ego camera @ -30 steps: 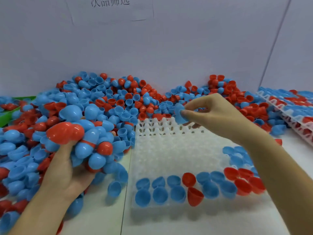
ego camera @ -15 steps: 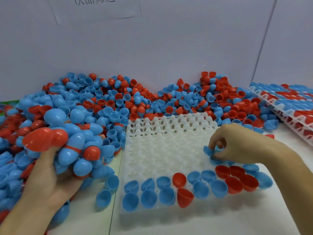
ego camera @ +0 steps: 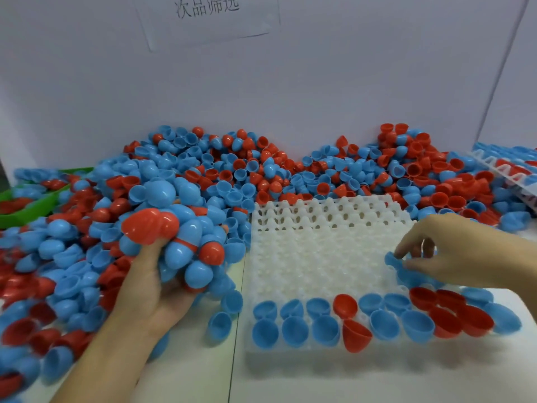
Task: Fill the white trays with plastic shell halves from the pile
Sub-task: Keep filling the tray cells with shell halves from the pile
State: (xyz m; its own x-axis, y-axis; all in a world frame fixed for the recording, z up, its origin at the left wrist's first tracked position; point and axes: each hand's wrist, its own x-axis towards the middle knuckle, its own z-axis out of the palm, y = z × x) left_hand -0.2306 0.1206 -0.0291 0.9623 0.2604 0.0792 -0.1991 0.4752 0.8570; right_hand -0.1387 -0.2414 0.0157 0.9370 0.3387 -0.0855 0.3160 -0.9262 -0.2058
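Observation:
A white tray (ego camera: 316,251) with rows of pegs lies in front of me. Its two nearest rows hold blue and red shell halves (ego camera: 325,327). A big pile of blue and red shell halves (ego camera: 261,173) lies behind and left of the tray. My left hand (ego camera: 148,289) grips a heaped bunch of shells (ego camera: 180,237) left of the tray. My right hand (ego camera: 453,251) is over the tray's right side, its fingertips pinching a blue shell half (ego camera: 392,261) down on the third row.
A green bin (ego camera: 35,202) with shells stands at the far left. Filled trays (ego camera: 511,170) are stacked at the far right. A white wall with a paper label (ego camera: 207,8) closes the back. Loose blue shells (ego camera: 220,324) lie between my left hand and the tray.
My right hand came down from above the tray's far edge with a blue shell half to the tray's right side. The left hand kept its bunch of shells.

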